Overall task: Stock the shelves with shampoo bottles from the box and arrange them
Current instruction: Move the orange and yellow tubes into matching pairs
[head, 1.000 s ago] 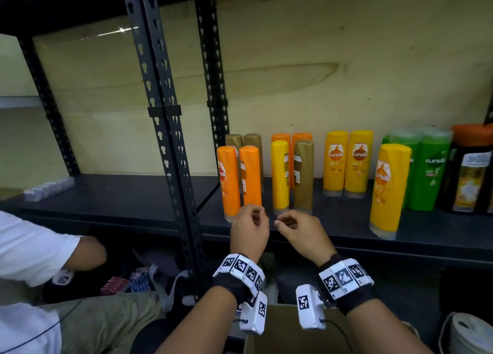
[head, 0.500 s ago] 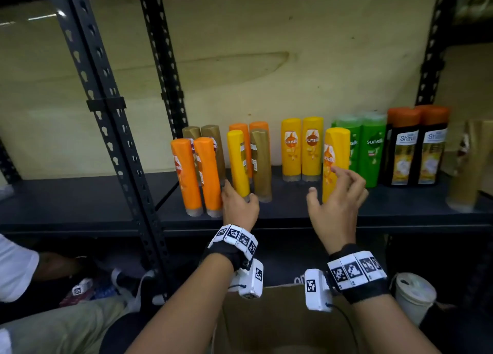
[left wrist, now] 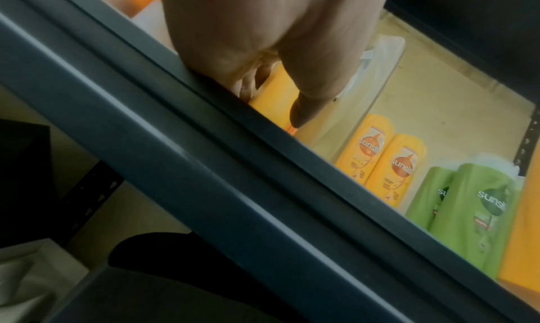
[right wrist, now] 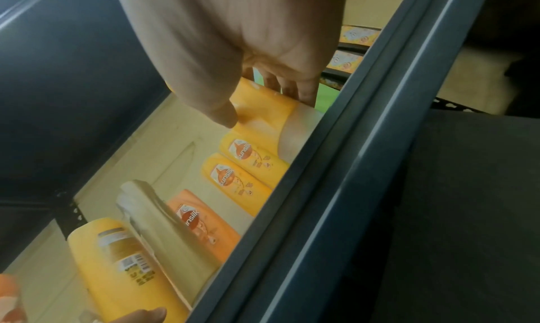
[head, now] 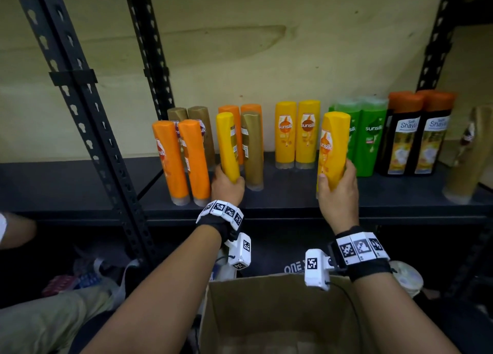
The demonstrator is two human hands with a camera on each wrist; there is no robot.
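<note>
Your left hand (head: 228, 187) grips the narrow yellow bottle (head: 227, 145) at its base, front row of the shelf (head: 288, 193), beside the gold bottle (head: 252, 151). Your right hand (head: 337, 191) grips the yellow Sunsilk bottle (head: 333, 148), tilted, before the green bottles (head: 369, 137).

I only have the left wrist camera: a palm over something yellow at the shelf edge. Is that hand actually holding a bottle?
Observer: Yes. The left hand grips a yellow bottle by its base, in the front row, just left of a gold bottle.
Operator: And the right hand?
Observer: The right hand grips a second yellow bottle low down, in front of the green bottles.
Operator: Anything left in the box?
Observer: What shows of the cardboard box looks bare inside, but its lower part is out of frame.
</note>
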